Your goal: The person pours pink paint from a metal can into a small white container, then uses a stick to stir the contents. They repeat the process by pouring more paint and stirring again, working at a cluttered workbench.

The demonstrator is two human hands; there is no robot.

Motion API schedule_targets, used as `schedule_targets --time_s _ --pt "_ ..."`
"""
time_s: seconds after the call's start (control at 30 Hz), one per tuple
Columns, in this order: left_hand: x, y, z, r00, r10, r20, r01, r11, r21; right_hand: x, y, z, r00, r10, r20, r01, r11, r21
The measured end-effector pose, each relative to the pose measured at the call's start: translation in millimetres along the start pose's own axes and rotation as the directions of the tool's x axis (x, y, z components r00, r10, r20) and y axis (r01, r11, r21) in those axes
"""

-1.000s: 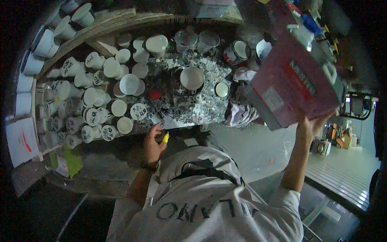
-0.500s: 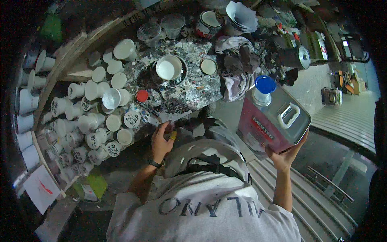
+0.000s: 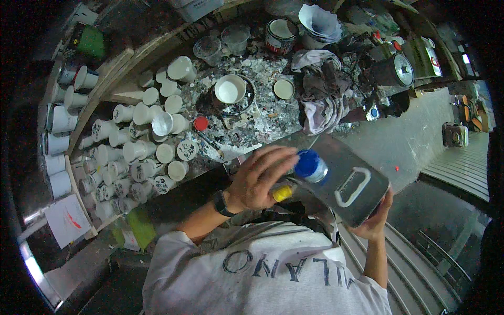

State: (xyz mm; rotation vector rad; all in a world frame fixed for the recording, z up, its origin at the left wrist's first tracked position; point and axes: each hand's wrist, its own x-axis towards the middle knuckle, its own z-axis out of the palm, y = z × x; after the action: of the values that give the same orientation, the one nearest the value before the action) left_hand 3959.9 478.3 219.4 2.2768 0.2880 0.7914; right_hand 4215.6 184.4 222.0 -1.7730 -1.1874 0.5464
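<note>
My right hand grips the lower right corner of a rectangular metal can, held tilted with its top toward me. The can has a white handle and a blue cap. My left hand, a yellow wrap on one digit, hovers at the cap with curved, loosely spread fingers; contact is unclear. Beyond, a white-filled cup stands on the paint-spattered table, near a round pale tin and a red lid.
Many white cups crowd the table's left. Crumpled rags, stacked paper cones and a metal pot occupy its right. A wooden shelf with containers runs along the left. A ridged metal surface lies at the right.
The can has come down from the upper right to in front of me, its top now facing up. My left hand has risen rightward from the table edge to the blue cap.
</note>
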Motion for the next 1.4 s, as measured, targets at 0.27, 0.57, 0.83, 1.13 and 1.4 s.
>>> schedule_targets --time_s 0.27,0.57,0.83,1.13,1.4 --pt "44 65 54 0.961 0.218 0.171 -0.250 0.948 0.195 5 16 -67 0.965 -0.214 0.151 0.200 0.975 0.102" --pt "44 122 106 0.960 0.049 0.277 -0.168 0.890 0.425 -10 45 -121 0.926 -0.289 0.242 0.277 0.957 0.082" --pt "63 171 124 0.872 -0.463 0.160 0.341 0.808 0.480 -13 40 -145 0.933 -0.267 0.241 0.243 0.962 0.125" --pt "43 161 76 0.658 -0.753 0.009 0.727 0.638 0.254 1 28 -145 0.927 -0.297 0.231 0.312 0.949 -0.032" --pt "-31 78 47 0.630 -0.776 0.025 0.744 0.613 0.266 29 24 -76 0.970 -0.230 0.083 0.234 0.972 -0.037"
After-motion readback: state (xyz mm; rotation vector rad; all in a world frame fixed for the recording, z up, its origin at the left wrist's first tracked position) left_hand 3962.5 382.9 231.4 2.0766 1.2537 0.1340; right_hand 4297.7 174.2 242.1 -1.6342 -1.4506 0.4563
